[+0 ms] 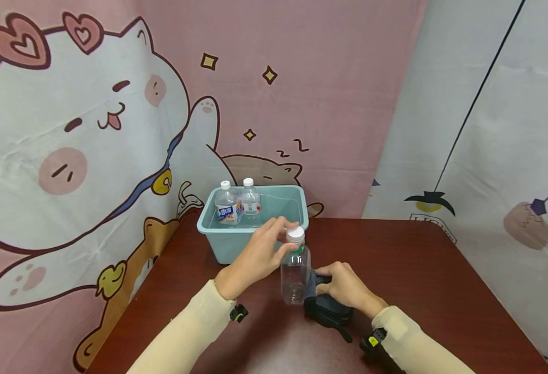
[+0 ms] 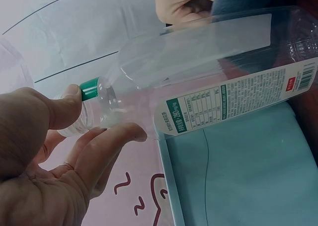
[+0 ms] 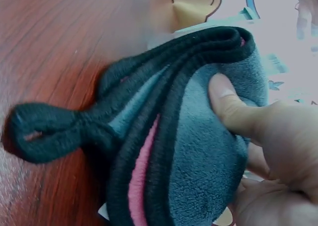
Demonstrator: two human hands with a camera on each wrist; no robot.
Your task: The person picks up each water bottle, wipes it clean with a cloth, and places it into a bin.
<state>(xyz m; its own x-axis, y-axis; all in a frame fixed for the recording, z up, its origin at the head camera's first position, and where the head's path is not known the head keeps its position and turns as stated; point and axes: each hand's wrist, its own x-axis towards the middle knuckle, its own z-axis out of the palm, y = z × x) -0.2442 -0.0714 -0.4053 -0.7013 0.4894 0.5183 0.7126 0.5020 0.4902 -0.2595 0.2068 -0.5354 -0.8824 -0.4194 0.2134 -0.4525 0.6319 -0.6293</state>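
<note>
My left hand (image 1: pixel 261 250) grips a clear plastic bottle (image 1: pixel 295 278) by its neck, thumb and fingers around it just under the white cap (image 1: pixel 295 235). The bottle is upright; in the left wrist view its printed label (image 2: pixel 238 99) and green neck ring (image 2: pixel 90 89) show. Close beside it on the right, my right hand (image 1: pixel 345 286) pinches a folded grey-blue cloth (image 3: pixel 208 146) with dark edging. A dark hanging loop (image 3: pixel 42 131) and a strip of pink show at the cloth's folds. Whether the bottle's base touches the table cannot be told.
A light blue plastic bin (image 1: pixel 229 246) stands behind the bottle, toward the back of the brown table (image 1: pixel 395 259). Two clear bottles are inside on its left: one with a blue and orange label (image 1: pixel 228 212), one (image 1: pixel 251 200) beside it. A printed curtain (image 1: pixel 339 104) hangs behind.
</note>
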